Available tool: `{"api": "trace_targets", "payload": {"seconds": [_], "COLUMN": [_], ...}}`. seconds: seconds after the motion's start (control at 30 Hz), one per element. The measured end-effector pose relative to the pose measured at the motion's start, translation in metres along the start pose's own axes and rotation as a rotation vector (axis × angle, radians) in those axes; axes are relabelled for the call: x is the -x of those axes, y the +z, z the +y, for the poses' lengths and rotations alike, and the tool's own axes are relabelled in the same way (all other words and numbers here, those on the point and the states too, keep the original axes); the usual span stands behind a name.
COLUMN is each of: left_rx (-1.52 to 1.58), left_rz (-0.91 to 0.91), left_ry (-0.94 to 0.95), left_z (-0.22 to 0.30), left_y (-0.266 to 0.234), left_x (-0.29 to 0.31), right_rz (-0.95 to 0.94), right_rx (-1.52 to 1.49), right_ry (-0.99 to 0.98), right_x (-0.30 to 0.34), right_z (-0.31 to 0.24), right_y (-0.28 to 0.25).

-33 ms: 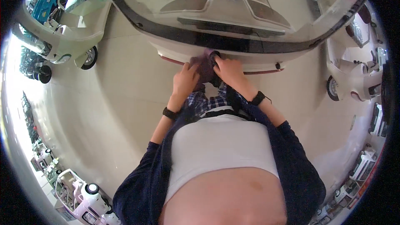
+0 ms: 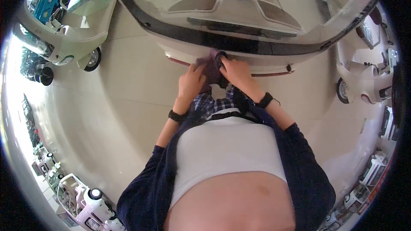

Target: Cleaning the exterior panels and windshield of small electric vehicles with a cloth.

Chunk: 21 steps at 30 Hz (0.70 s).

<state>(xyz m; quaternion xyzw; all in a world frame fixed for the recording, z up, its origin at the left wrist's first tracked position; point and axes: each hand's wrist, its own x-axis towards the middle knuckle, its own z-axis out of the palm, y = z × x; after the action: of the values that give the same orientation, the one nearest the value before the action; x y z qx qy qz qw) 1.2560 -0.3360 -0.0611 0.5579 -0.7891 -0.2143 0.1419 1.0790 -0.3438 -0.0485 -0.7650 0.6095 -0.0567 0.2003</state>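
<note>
White top (image 2: pixel 231 143): fills the lower middle of the view, under an open navy cardigan (image 2: pixel 147 184) with its sleeves pushed up the forearms.
Checked garment (image 2: pixel 204 108): dark blue and pale, showing between the forearms, just beyond the top's hem.
Left hand (image 2: pixel 191 84): fingers a little parted, reaching onto the left edge of a purple cloth (image 2: pixel 208 73); the underside is hidden, so I cannot tell whether the thumb closes on it. A black wristband (image 2: pixel 177 116) sits at the wrist.
Right hand (image 2: pixel 238 74): thumb and fingers drawn together, pinching the cloth's right side and a dark curved piece (image 2: pixel 220 58) beside it; a second black wristband (image 2: pixel 264 100) circles this wrist.
Cloth's place: bunched between both hands, its upper end at the pale front panel (image 2: pixel 180 50) of a large vehicle.
Vehicle front: a clear windscreen with a black border (image 2: pixel 205 39) curves above the hands; a thin red strip (image 2: pixel 274 75) runs low on the panel.
Floor: pale, glossy tiles (image 2: pixel 128 98) on both sides.
Further left: a white vehicle (image 2: pixel 81 45) with a black-tyred wheel, near a blue cargo bed (image 2: pixel 50 2).
Further right: another white vehicle (image 2: pixel 359 77).
Lower left rim: a small white vehicle (image 2: pixel 90 207).
</note>
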Motion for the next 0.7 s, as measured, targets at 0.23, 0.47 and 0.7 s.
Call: {"api": "trace_targets", "payload": {"seconds": [0.23, 0.47, 0.7], "left_rx": [0.048, 0.064, 0.097], "left_rz": [0.071, 0.117, 0.039], "left_ry": [-0.088, -0.127, -0.071], "left_z": [-0.057, -0.105, -0.117], "left_y": [-0.033, -0.063, -0.06], "left_x": [0.007, 0.0, -0.013], "right_rz": [0.102, 0.11, 0.053], "right_rx": [0.046, -0.022, 0.017], "right_ry": [-0.01, 0.032, 0.112], "right_x": [-0.046, -0.106, -0.105], "right_z": [-0.05, -0.091, -0.095], "right_y": [0.022, 0.028, 0.027]}}
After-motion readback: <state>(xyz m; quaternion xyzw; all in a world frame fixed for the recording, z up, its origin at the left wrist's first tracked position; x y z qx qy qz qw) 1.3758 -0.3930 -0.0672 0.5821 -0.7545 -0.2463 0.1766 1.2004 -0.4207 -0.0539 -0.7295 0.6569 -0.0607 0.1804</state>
